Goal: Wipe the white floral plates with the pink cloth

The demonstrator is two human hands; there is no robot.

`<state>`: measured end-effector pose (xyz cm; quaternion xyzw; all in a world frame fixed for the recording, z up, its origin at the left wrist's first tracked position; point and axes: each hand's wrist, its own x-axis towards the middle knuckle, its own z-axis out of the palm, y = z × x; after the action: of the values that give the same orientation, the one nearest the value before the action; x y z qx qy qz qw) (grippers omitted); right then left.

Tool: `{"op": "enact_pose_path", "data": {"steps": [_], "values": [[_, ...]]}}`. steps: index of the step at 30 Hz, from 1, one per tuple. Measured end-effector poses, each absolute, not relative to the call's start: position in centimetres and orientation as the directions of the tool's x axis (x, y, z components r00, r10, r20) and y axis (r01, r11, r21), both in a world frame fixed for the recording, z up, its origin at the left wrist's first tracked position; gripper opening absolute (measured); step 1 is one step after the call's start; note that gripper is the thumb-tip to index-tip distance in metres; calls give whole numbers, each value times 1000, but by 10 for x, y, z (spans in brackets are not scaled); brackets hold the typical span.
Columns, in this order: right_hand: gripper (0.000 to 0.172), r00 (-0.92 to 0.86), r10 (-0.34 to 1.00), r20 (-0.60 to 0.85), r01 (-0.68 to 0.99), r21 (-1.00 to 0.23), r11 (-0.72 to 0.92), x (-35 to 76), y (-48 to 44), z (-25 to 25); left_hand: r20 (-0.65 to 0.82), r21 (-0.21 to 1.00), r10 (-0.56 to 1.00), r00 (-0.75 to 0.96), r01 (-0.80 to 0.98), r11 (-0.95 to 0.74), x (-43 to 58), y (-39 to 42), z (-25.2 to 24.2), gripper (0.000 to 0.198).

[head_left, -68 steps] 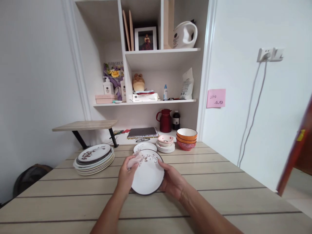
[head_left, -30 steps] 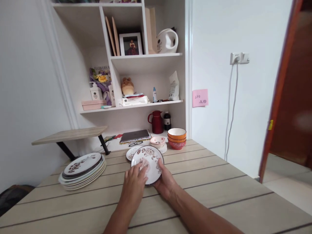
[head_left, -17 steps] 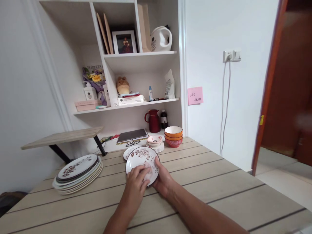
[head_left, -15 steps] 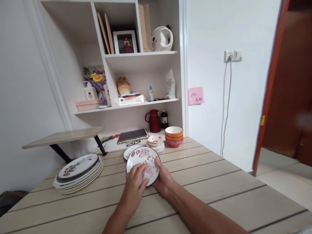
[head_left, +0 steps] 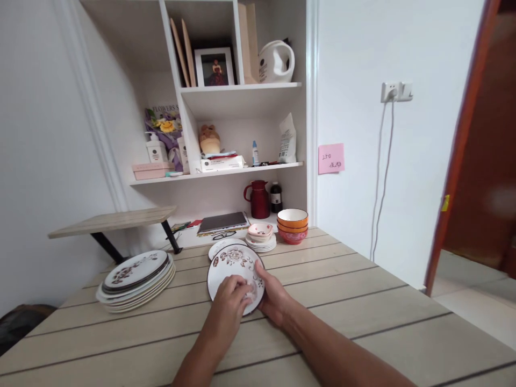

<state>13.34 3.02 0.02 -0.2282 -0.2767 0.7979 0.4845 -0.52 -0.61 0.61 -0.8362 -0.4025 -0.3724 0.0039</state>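
Note:
A white plate (head_left: pixel 226 271) with a dark rim and brown flower pattern is tilted up above the table. My right hand (head_left: pixel 274 293) grips its right edge, thumb on the face and fingers behind. My left hand (head_left: pixel 231 295) presses a crumpled pale pink cloth (head_left: pixel 252 292) against the plate's lower face, its fingers curled over it and hiding most of it. Behind the held plate, another flowered plate (head_left: pixel 220 246) lies partly covered from view.
To the left stands a stack of plates (head_left: pixel 137 269) by a raised wooden shelf (head_left: pixel 113 220). Small dishes (head_left: pixel 261 243) and stacked bowls (head_left: pixel 293 228) sit at the back, near a red jug (head_left: pixel 258 200) and a laptop (head_left: pixel 223 222).
My left hand has slid the cloth a little lower and right across the plate, and its fingers are more curled. My right hand keeps its grip. The view has shifted slightly left.

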Motion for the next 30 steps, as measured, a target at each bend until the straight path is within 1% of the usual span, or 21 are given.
{"op": "enact_pose_path", "data": {"steps": [4, 9, 11, 13, 16, 18, 21, 24, 25, 27, 30], "values": [[53, -406, 906, -115, -616, -699, -365, 131, 28, -3, 682, 134, 600, 418, 735, -664, -3, -7, 8, 28], [55, -352, 929, -112, -556, -774, -303, 124, 18, -3, 821, -7, 473, 320, 833, -553, -6, 2, 8, 22], [54, -354, 931, -87, -554, -783, -284, 122, 13, 0, 859, -25, 440, 260, 881, -473, -12, 6, 9, 21], [52, -349, 933, -85, -568, -772, -283, 121, 11, 3, 880, -12, 437, 185, 930, -369, -21, 9, 10, 20], [51, -311, 937, -156, -601, -732, -321, 121, 14, 3, 882, 2, 456, 120, 966, -259, -33, 10, 12, 19], [52, -299, 938, -177, -649, -683, -336, 122, 20, 0, 867, -19, 475, 151, 962, -272, -34, 7, 13, 20], [51, -321, 939, -120, -738, -589, -328, 127, 29, -2, 846, -31, 487, 218, 932, -362, -21, -2, 12, 24], [56, -355, 934, -47, -779, -538, -323, 135, 32, 3, 807, -23, 478, 347, 827, -561, 3, -13, 9, 27], [58, -361, 932, -35, -779, -539, -322, 138, 31, 5, 790, -15, 476, 385, 789, -614, 10, -17, 8, 28], [60, -369, 929, -35, -761, -562, -323, 140, 28, 9, 779, 0, 474, 410, 757, -654, 19, -20, 7, 30], [58, -387, 920, -64, -704, -624, -340, 135, 21, 10, 807, 12, 461, 368, 771, -636, 16, -15, 6, 27]]}}
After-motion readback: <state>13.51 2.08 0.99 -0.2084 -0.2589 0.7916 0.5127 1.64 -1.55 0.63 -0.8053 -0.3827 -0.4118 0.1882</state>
